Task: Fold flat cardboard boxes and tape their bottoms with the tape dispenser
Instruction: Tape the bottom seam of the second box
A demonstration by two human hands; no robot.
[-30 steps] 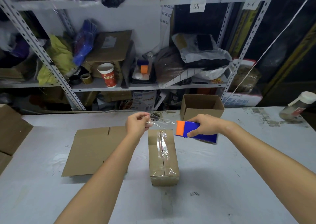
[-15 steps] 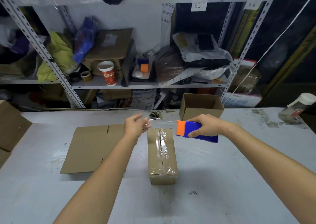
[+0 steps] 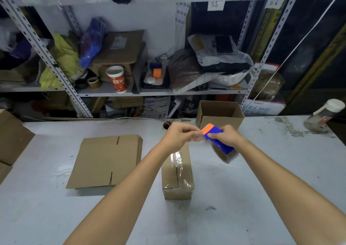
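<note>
A small folded cardboard box (image 3: 177, 177) stands on the white table (image 3: 243, 198) with clear tape along its top seam. My right hand (image 3: 227, 135) grips the blue and orange tape dispenser (image 3: 217, 138) just above the box's far end, tilted with its roll hanging low. My left hand (image 3: 179, 133) is right beside the dispenser's orange end, fingertips pinching at the tape there. A stack of flat cardboard boxes (image 3: 106, 160) lies to the left.
An open folded box (image 3: 220, 114) stands at the table's far edge behind my hands. More cardboard (image 3: 11, 138) sits at the left edge, a bottle (image 3: 324, 113) lies at the far right. Cluttered metal shelves (image 3: 131, 93) rise behind the table.
My left hand has moved right, closing the gap to the dispenser's orange end. The dispenser has tilted, its roll end swinging down.
</note>
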